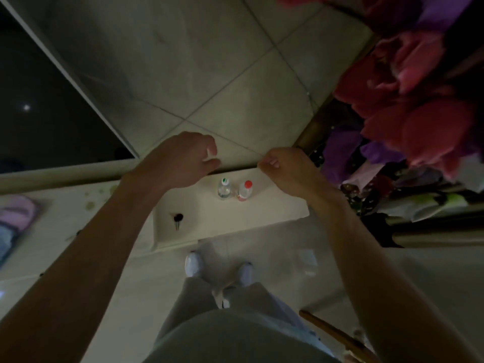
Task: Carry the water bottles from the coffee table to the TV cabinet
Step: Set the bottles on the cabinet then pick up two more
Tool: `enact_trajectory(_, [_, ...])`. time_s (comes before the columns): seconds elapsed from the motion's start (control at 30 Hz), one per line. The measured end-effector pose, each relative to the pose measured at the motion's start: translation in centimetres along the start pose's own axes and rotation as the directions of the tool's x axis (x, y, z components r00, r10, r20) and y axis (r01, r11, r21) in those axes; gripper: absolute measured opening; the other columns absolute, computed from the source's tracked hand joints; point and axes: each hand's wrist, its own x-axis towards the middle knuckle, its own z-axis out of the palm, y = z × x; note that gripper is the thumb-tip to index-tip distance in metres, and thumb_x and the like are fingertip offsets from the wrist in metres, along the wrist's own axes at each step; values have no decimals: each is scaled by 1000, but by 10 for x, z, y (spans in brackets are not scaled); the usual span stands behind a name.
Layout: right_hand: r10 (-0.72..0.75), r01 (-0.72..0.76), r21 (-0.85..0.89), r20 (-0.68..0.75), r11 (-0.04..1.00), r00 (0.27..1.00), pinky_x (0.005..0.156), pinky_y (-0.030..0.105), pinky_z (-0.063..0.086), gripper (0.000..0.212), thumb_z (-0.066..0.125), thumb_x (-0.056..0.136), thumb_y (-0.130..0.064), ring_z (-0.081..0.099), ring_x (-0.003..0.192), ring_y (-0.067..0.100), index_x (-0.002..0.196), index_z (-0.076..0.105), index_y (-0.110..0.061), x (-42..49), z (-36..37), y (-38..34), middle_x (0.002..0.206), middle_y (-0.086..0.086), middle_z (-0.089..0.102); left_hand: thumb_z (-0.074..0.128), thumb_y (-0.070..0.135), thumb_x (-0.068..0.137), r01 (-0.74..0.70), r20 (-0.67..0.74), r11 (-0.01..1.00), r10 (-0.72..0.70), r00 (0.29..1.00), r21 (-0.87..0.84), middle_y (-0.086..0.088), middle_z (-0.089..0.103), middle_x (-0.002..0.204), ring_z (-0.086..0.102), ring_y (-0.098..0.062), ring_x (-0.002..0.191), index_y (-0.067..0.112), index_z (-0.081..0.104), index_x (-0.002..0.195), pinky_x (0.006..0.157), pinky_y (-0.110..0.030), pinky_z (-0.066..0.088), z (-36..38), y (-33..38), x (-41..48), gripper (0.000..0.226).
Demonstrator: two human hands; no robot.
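Two small water bottles stand upright side by side on the white TV cabinet top [275,208]: a clear one with a green cap [224,190] and one with a red cap [243,192]. My left hand [183,159] hovers above and to the left of them, fingers loosely curled, holding nothing. My right hand [285,172] hovers to their upper right, fingers also curled in, holding nothing. Neither hand touches a bottle.
A key with a black head [178,220] lies on the cabinet left of the bottles. A dark TV screen [39,95] is at the left, red and purple flowers [419,119] at the right. A purple item [15,213] lies far left. My white shoes [193,263] stand on the tiled floor.
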Motion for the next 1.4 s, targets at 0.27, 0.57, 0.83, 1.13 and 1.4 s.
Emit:
enact_trajectory(0.27, [0,-4,-23,-138,1000,990,85,33,53,26,54,94,-30,65,100,20,104,69,-12,-30,-51,-14,107,4,72,55,41,90,-194,-152,980,200,968,53,-2,68,95,64,-20,90,19,66,95,80,-40,51,-46,59,3,25])
enact_trajectory(0.57, [135,-151,-71,-196,986,971,81,34,49,25,48,97,-33,63,92,26,97,66,-16,-43,-74,-33,94,6,68,52,44,92,-348,45,919,346,937,182,2,58,107,50,-14,90,20,59,113,77,-30,41,-73,64,33,32])
enact_trajectory(0.83, [224,-249,-44,-308,968,925,76,43,55,33,46,93,-30,67,86,28,95,70,-8,-68,-52,-51,94,11,71,54,41,91,-499,171,853,475,863,152,0,60,108,53,-14,94,18,60,112,79,-31,43,-90,50,50,32])
enact_trajectory(1.13, [498,-514,86,-423,853,757,81,42,53,23,51,94,-29,67,95,23,101,70,-18,-146,-38,-33,102,5,72,53,39,91,-678,319,733,629,709,58,5,58,103,53,-14,92,21,60,105,77,-32,44,-64,109,48,24])
enact_trajectory(1.4, [735,-723,247,-459,645,499,83,37,56,20,53,96,-30,67,96,16,101,70,-22,-273,-1,-16,104,-3,71,56,40,90,-876,489,481,755,437,41,2,61,107,58,-18,101,17,62,108,86,-37,48,-4,200,0,30])
